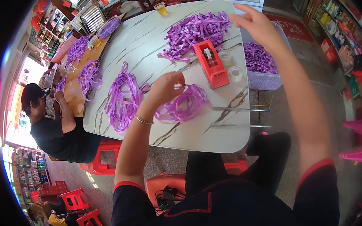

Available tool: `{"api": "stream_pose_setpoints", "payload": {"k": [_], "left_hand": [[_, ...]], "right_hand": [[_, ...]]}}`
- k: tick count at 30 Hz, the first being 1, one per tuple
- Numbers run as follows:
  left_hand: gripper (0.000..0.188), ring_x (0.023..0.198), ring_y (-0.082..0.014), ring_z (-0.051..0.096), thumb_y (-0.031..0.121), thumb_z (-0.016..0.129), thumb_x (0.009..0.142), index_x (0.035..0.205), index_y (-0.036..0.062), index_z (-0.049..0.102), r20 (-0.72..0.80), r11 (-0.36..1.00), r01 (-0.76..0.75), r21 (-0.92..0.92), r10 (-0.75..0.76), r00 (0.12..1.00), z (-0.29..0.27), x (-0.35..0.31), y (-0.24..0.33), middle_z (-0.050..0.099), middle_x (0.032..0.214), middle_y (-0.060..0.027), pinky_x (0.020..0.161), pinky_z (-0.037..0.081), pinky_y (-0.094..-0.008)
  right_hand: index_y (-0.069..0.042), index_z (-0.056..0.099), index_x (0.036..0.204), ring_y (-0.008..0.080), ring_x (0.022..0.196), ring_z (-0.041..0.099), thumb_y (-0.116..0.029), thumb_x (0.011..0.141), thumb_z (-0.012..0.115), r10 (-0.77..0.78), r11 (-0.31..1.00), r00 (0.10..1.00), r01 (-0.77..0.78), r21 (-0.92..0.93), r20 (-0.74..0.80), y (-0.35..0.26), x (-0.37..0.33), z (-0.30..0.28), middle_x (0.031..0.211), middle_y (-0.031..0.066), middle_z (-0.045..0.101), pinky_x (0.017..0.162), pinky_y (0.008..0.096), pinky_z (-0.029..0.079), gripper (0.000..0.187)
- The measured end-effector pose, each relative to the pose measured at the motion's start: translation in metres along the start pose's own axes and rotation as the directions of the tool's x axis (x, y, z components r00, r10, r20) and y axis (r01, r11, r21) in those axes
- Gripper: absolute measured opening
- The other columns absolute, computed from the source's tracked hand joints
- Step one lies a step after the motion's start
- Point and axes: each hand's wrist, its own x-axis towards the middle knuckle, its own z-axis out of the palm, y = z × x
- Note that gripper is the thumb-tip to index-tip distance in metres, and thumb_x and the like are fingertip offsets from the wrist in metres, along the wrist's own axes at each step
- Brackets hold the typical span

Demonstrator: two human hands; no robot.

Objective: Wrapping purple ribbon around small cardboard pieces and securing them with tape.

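My left hand (169, 86) is closed in a pinch on a strip of purple ribbon, beside a loose coil of purple ribbon (189, 105) on the marble-patterned table. My right hand (254, 26) is raised near the far right corner, between the ribbon pile and a plastic bin; its fingers are apart and nothing shows in them. A heap of folded purple ribbon pieces (196, 33) lies at the far side. Close to it stands a red tape dispenser (212, 64) with a roll of tape. A larger bundle of purple ribbon (124, 97) lies left of my left hand.
Two clear tape rolls (235, 73) sit by the dispenser. Thin metal rods (241, 109) jut over the right table edge. A bin (266, 81) of purple pieces stands beyond it. A cup of yellow liquid (161, 9) is at the back. Another person (56, 122) works at left.
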Motion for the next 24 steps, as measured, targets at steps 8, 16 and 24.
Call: {"api": "stream_pose_setpoints", "payload": {"k": [8, 16, 24], "left_hand": [[0.012, 0.074, -0.0085, 0.058, -0.004, 0.061, 0.076, 0.086, -0.0004, 0.055, -0.487, 0.919, -0.255, -0.301, 0.081, 0.869, -0.125, 0.012, 0.05, 0.058, 0.08, -0.0019, 0.069, 0.047, -0.0199], [0.012, 0.072, -0.0093, 0.06, -0.002, 0.061, 0.078, 0.089, -0.0004, 0.055, -0.752, 0.798, -0.547, -0.252, 0.194, 0.63, -0.138, 0.016, 0.131, 0.061, 0.08, -0.0033, 0.067, 0.048, -0.0207], [0.025, 0.069, -0.0135, 0.059, 0.003, 0.067, 0.072, 0.095, 0.0014, 0.058, -0.42, 0.893, -0.45, 0.003, 0.41, 0.81, -0.081, 0.018, 0.163, 0.061, 0.078, -0.0057, 0.067, 0.047, -0.0232]], "right_hand": [[-0.002, 0.053, 0.114, 0.0111, 0.087, 0.054, -0.022, 0.087, 0.053, -0.134, 0.975, 0.971, 0.094, 0.201, 0.197, -0.027, -0.053, 0.001, 0.097, 0.0034, 0.06, 0.08, 0.0243, 0.042, 0.033], [-0.002, 0.052, 0.114, 0.0131, 0.1, 0.053, -0.021, 0.09, 0.05, -0.127, 0.903, 0.977, 0.044, 0.427, 0.169, -0.062, -0.1, -0.022, 0.104, 0.0072, 0.059, 0.088, 0.0252, 0.039, 0.032], [0.0, 0.056, 0.101, 0.0091, 0.082, 0.054, -0.026, 0.091, 0.047, -0.036, 0.914, 0.901, -0.145, 0.379, 0.431, -0.097, -0.111, -0.017, 0.082, 0.002, 0.056, 0.083, 0.0235, 0.042, 0.029]]}}
